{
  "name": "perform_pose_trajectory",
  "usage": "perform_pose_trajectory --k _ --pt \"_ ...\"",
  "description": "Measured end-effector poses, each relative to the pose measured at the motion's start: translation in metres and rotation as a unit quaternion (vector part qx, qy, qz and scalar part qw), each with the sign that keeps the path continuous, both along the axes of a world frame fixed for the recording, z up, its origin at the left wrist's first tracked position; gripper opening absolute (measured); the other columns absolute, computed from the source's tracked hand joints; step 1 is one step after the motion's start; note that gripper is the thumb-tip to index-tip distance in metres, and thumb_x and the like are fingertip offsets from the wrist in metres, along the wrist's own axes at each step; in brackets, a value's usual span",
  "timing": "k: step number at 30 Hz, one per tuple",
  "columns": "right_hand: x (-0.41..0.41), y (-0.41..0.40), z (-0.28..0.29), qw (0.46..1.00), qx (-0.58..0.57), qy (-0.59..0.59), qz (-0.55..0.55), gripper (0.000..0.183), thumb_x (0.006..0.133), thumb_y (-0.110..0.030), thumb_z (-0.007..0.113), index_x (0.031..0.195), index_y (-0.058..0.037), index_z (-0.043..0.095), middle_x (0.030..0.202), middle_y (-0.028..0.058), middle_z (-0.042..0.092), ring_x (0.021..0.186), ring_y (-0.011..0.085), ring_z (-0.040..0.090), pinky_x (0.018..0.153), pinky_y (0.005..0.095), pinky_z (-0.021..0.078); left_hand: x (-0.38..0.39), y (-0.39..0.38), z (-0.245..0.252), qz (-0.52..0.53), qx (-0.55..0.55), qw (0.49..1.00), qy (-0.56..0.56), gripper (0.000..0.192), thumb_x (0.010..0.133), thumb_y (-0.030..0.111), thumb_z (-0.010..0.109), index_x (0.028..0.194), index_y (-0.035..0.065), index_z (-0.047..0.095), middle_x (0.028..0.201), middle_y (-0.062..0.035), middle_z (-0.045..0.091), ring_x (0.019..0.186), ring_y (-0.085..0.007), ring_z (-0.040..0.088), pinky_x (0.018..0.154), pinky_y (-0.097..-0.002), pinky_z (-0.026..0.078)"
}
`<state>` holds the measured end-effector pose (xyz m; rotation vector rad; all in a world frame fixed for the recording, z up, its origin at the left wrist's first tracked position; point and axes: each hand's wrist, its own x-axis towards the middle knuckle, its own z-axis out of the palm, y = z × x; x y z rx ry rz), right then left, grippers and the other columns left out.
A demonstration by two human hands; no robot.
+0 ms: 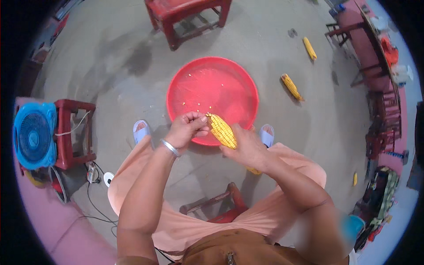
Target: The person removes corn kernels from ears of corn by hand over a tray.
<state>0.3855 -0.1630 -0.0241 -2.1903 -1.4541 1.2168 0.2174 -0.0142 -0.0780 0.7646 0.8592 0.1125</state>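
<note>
My right hand point(247, 145) wraps around the lower end of a yellow ear of corn point(221, 131), which is held at a slant over the near side of a round red plastic basin point(207, 87). At the ear's upper end, my left hand point(187, 130) has its thumb and fingers against the kernels. A few rows near that end look broken. Several loose kernels point(198, 104) lie scattered in the basin. Part of another yellow ear point(253, 170) shows below my right hand, mostly hidden.
Two corn ears point(291, 87) point(310, 49) lie on the concrete floor to the right. Ahead stands a red stool point(188, 10). A blue fan point(34, 135) stands by a red stool point(64, 132) at left, with cables point(96, 207) on the floor. My slippered feet flank the basin.
</note>
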Motion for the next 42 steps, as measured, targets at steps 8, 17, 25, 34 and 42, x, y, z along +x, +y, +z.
perform_pose_trajectory --k 8,17,25,34,42 --pt "0.004 0.008 0.000 0.999 0.044 0.009 -0.015 0.050 0.081 -0.035 0.070 0.105 0.0021 0.046 0.088 0.0270 0.063 0.086 0.0447 0.064 0.075 0.0516 0.0489 0.005 0.018 0.001 -0.070 0.030 0.997 -0.032 0.012 0.097 0.015 0.062 0.102 0.0043 0.059 0.093 -0.0022 0.063 0.082 -0.0110 0.063 0.076 -0.0244 0.054" --pt "0.003 0.011 0.006 0.998 -0.020 0.052 -0.025 0.053 0.081 -0.037 0.070 0.107 0.0023 0.046 0.089 0.0276 0.064 0.085 0.0438 0.065 0.075 0.0510 0.0502 0.001 0.024 0.001 -0.083 0.044 0.993 -0.066 0.013 0.097 0.015 0.062 0.105 0.0069 0.056 0.096 -0.0014 0.062 0.082 -0.0097 0.058 0.076 -0.0239 0.049" --pt "0.001 0.005 0.001 0.986 -0.013 0.153 -0.060 0.056 0.082 -0.040 0.068 0.110 0.0036 0.046 0.091 0.0283 0.064 0.088 0.0444 0.065 0.077 0.0503 0.0501 -0.004 0.028 0.007 -0.088 0.035 0.990 -0.109 0.010 0.097 0.015 0.060 0.103 0.0085 0.055 0.092 -0.0004 0.059 0.081 -0.0106 0.058 0.074 -0.0242 0.049" --pt "-0.001 0.006 0.002 0.991 0.094 -0.092 -0.004 0.047 0.077 -0.026 0.073 0.107 0.0018 0.048 0.094 0.0234 0.063 0.091 0.0411 0.063 0.079 0.0497 0.0491 0.003 0.016 0.026 0.046 -0.014 0.998 -0.038 0.009 0.089 0.007 0.054 0.094 0.0038 0.060 0.089 -0.0052 0.061 0.078 -0.0137 0.062 0.070 -0.0255 0.052" --pt "-0.002 0.008 0.002 0.991 0.061 -0.117 0.008 0.046 0.076 -0.023 0.074 0.107 0.0007 0.051 0.099 0.0208 0.062 0.095 0.0379 0.062 0.083 0.0477 0.0496 0.012 -0.001 0.018 0.003 0.044 0.996 0.081 0.024 0.091 0.028 0.071 0.096 0.0048 0.067 0.084 -0.0018 0.067 0.071 -0.0092 0.064 0.063 -0.0219 0.055"
